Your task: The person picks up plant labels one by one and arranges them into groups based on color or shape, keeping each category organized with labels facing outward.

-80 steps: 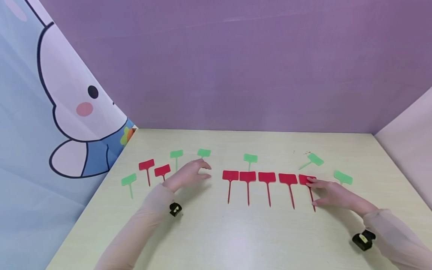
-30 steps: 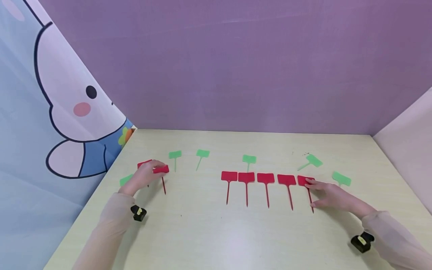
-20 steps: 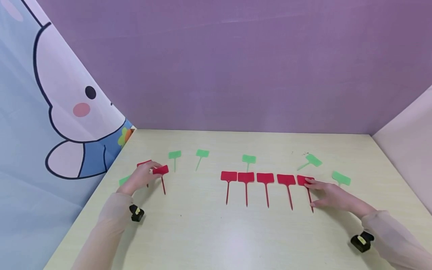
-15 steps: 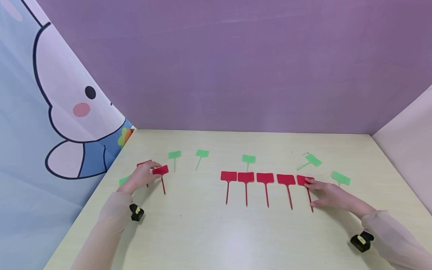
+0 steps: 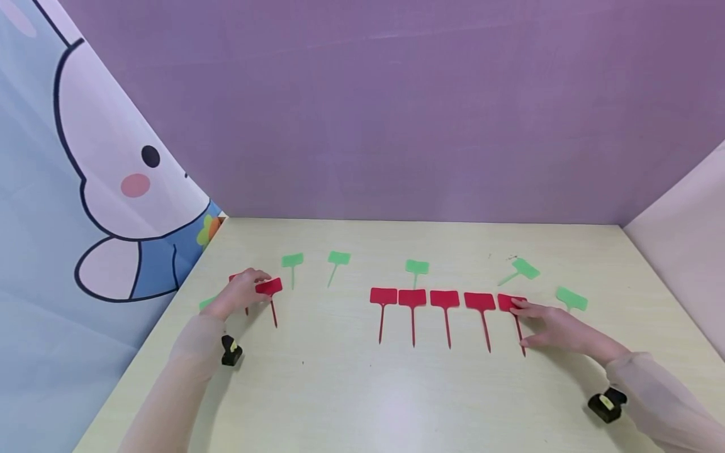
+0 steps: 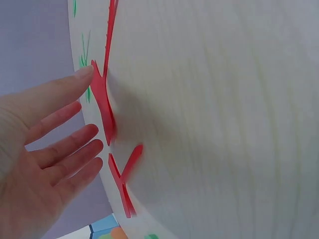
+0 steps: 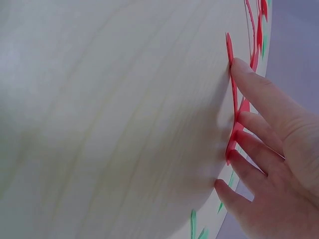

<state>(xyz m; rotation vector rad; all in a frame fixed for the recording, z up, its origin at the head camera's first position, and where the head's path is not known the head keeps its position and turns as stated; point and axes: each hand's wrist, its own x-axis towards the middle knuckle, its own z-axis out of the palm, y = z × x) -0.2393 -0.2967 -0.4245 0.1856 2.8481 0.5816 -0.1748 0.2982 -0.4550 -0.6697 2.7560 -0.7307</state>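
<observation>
Obstructed items first. The outermost left red tag [image 6: 121, 185] lies largely behind the left hand [image 5: 240, 294] in the head view, a corner and stem tip showing. The leftmost green tag [image 5: 207, 303] is mostly covered by the same wrist, and the rightmost green tag [image 5: 572, 298] has its stem partly hidden by the right hand [image 5: 557, 326]. Both forearms are cut off by the frame; the wrist views show further tags edge-on, too thin to identify.

Count: seven red tags, five in a row [image 5: 444, 299] right of centre and two at the left; six green tags, spread along the far side and both ends. All are on the bench [image 5: 351, 402].

Left hand: reaches in from lower left, fingers extended and parted, thumb well apart. Its grip is loose, beside the second left red tag [image 5: 269, 286]; the thumb tip overlaps that tag in the wrist view, but contact cannot be confirmed.

Right hand: reaches in from lower right, fingers extended and spread. Its grip is not closed round anything; fingertips rest on the head of the row's right-end red tag [image 5: 504, 303], thumb at its stem.
</observation>
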